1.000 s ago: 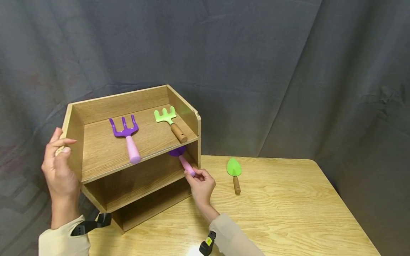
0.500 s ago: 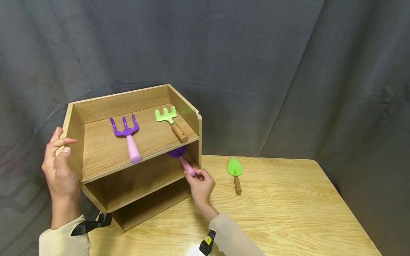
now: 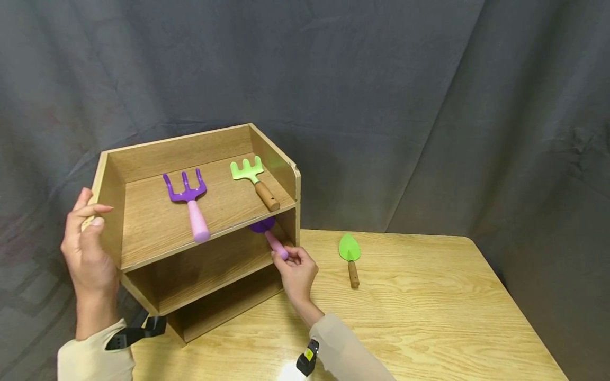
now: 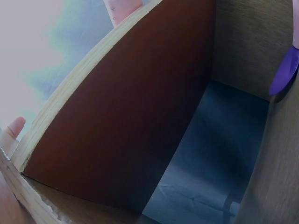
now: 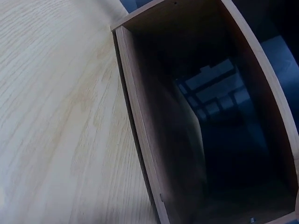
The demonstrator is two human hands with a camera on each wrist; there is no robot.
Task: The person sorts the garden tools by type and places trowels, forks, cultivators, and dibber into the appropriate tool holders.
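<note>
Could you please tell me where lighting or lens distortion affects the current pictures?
Head view: mostly clear, with glare on the tabletop at the bottom of the frame and shade around the purple trowel; left wrist view: upper left washed out, the shelf unit showing a bowed edge, likely lens distortion; right wrist view: its interior very dark, a rim curved too.

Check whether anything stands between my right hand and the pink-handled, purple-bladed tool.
Nothing visible does: the right hand pinches the pink-handled, purple-bladed tool by its handle end. The brown wooden top board above merely hides part of the blade from the head view.
</note>
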